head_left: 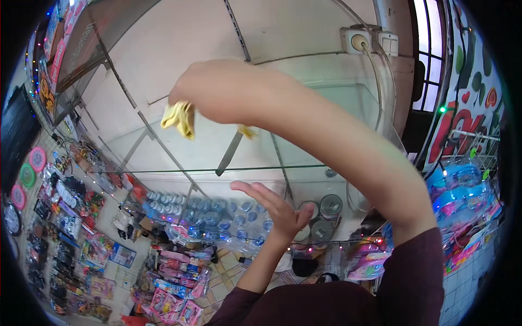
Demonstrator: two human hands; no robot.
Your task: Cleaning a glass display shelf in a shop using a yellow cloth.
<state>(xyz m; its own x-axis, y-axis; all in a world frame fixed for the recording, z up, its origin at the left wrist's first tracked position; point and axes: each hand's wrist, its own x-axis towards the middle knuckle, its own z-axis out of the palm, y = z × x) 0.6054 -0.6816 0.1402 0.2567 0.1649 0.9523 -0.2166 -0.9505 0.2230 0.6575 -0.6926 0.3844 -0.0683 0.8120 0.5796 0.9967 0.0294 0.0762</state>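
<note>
My right arm reaches across the view, and my right hand (204,89) is closed around a crumpled yellow cloth (179,118) whose folds hang out below the fist. The hand is over a glass shelf (179,146) against a pale wall. A grey metal bracket (230,152) shows under my right forearm. Lower down, my left hand (280,209) is raised with its fingers stretched out and the thumb apart, holding nothing. It is near the shelf's front edge, in front of lidded jars (329,206). Whether it touches the glass I cannot tell.
Rows of bottled drinks (212,217) stand below the glass. Packaged toys (174,282) and hanging goods fill the left. A wall socket (357,41) with a plugged cable is at upper right. Blue plastic goods (457,187) hang at the right, near string lights.
</note>
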